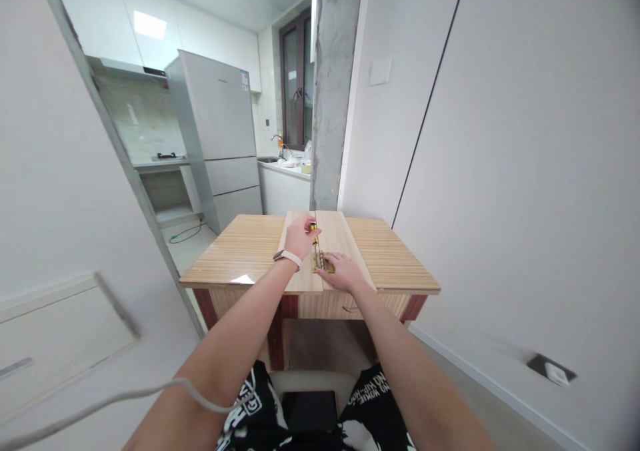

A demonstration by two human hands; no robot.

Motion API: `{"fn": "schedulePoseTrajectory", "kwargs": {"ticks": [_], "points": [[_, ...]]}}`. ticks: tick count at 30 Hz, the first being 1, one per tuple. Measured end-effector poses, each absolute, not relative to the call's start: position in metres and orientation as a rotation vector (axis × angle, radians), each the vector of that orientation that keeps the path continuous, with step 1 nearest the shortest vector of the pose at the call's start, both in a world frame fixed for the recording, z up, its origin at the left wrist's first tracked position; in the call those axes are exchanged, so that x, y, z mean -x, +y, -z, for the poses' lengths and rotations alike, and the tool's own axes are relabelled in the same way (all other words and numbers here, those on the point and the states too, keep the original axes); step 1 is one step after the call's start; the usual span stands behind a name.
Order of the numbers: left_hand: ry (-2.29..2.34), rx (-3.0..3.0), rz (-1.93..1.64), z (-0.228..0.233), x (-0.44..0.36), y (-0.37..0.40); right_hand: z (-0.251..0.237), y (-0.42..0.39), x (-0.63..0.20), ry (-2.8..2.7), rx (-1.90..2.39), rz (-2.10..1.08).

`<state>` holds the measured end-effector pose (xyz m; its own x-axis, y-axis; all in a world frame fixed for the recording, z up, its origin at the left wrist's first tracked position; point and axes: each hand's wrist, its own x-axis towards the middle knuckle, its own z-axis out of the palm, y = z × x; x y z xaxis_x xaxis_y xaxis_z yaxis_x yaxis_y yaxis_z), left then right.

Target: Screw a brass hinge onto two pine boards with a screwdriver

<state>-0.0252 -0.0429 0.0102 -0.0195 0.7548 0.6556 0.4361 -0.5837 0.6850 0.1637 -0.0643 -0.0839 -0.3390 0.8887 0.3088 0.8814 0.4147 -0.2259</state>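
Observation:
My left hand (299,236), with a light watch band at the wrist, is closed around a yellow-and-black screwdriver (314,228). The screwdriver points down toward a brass-coloured hinge (317,264); whether its tip meets a screw is too small to tell. Under the hinge lie a left wooden board (296,279) and a right wooden board (345,237), side by side along a narrow seam. The fingers of my right hand (346,272) press on the hinge's right side and cover part of it.
A striped wooden table (240,244) bears the boards. A pale wall (500,171) rises to the right, and a grey pillar (333,104) stands behind. Past the left opening is a refrigerator (220,117). A pale cable (125,394) crosses in front of my left forearm.

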Motion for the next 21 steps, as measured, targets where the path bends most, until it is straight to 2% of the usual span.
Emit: {"fn": "schedulePoseTrajectory", "kwargs": {"ticks": [6, 21], "points": [[1.141, -2.007, -1.537, -0.0084, 0.0219, -0.0433, 0.0840, -0.0647, -0.1630, -2.288, 1.511, -0.017], [1.325, -2.000, -1.710, -0.0079, 0.0229, -0.0446, 0.0865, -0.0621, -0.1642, -2.288, 1.520, -0.050]]}}
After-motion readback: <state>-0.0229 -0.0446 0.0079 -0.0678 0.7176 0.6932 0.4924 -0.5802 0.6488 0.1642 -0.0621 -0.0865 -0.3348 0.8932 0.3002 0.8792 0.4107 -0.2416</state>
